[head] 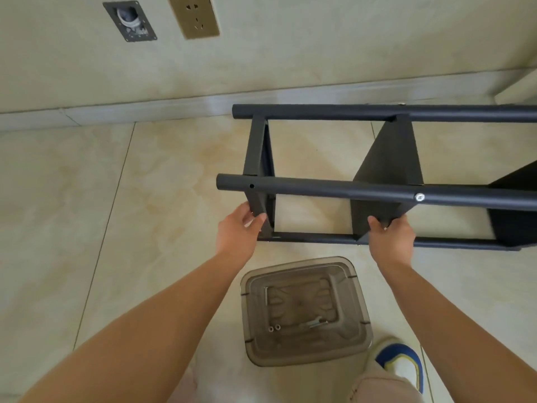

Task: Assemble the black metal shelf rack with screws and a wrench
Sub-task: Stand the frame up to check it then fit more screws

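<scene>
The black metal shelf rack (348, 190) lies on its side on the tiled floor, its tubes running left to right. My left hand (242, 228) grips the lower edge of the end shelf panel (257, 158). My right hand (390, 232) grips the lower edge of the second shelf panel (389, 158). On the near upper tube I see an empty screw hole (251, 186) at the left and a silver screw (419, 196) fitted by the second panel. A hex key (266, 298), a small wrench (315, 322) and two silver screws (274, 328) lie in a clear tub.
The clear plastic tub (308, 356) stands on the floor between my arms, just below the rack. My foot in a blue and white shoe (402, 362) is beside it on the right. The wall with a socket (194, 16) and skirting runs behind the rack.
</scene>
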